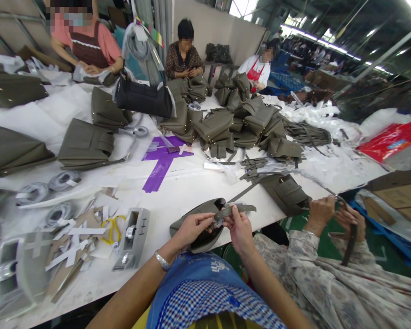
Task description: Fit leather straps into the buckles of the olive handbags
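An olive-green handbag (192, 211) lies tilted at the table's near edge, against my apron. My left hand (196, 228) is closed in a pinch at the bag's opening, on the end of an olive strap (228, 211). Thumb and fingers of my right hand (239, 225) pinch the same strap farther along, and its free end sticks out to the right. Something small and shiny, perhaps a buckle or clear wrap, sits between the hands; I cannot make it out.
Tape dispensers (132, 240), yellow scissors (112, 230) and card scraps (73, 240) lie to the left. Olive bags (214, 124) are heaped mid-table beside a purple tape cross (161, 162). At right, a co-worker's hands (349, 219) hold a strap. Several people sit or stand around.
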Demonstrator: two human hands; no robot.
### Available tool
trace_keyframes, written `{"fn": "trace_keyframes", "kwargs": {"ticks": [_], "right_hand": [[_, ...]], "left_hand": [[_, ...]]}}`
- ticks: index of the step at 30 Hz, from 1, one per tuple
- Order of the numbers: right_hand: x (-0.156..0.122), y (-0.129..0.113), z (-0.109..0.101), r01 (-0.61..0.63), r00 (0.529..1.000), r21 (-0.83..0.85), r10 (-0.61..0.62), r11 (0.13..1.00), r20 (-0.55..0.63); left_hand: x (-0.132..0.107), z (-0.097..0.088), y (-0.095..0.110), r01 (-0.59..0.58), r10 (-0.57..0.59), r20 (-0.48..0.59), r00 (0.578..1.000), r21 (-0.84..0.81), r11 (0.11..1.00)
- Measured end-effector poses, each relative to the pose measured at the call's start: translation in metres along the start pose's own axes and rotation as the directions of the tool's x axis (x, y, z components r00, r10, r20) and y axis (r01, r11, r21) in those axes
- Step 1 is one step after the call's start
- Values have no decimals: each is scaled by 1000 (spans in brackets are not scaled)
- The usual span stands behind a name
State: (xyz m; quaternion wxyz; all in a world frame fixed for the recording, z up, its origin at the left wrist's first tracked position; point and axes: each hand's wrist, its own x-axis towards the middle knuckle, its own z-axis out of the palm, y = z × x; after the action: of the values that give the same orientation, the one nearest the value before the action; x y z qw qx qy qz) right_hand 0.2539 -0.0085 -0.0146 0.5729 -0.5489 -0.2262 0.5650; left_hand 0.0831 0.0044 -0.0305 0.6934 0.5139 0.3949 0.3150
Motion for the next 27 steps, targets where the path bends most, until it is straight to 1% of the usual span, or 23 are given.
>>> {"fn": "trace_keyframes", "kwargs": {"ticks": [4,9,15,17,19,21,23,25,27], "right_hand": [[1,4,-6,28,999,-93,-26,995,21],[-1,5,-5,82,996,-206,-72,975,55],[-4,-3,-3,136,990,-308,-118,942,76],[-9,-6,-2,180,984,-410,-156,894,91],[-14,-7,-1,230,973,-539,-184,810,139],[-18,-7,1,271,962,-633,-175,725,211],[-17,-8,3,287,956,-668,-158,686,248],[-12,-14,6,286,957,-652,-168,702,238],[-3,-25,8,280,959,-579,-193,766,209]], "left_hand": [[0,-3,-7,32,-32,11,999,-42,999],[2,-4,-9,47,-47,-16,999,2,999],[4,-4,-5,56,-55,-13,998,66,996],[5,-5,-4,51,-50,-7,999,109,993],[8,-5,-6,56,-52,-26,998,159,986],[10,-3,-9,73,-59,-74,996,212,975],[10,-1,-10,82,-62,-92,994,236,968],[7,0,-9,65,-56,-48,997,206,976],[2,-2,-3,3,-10,37,999,176,984]]}}
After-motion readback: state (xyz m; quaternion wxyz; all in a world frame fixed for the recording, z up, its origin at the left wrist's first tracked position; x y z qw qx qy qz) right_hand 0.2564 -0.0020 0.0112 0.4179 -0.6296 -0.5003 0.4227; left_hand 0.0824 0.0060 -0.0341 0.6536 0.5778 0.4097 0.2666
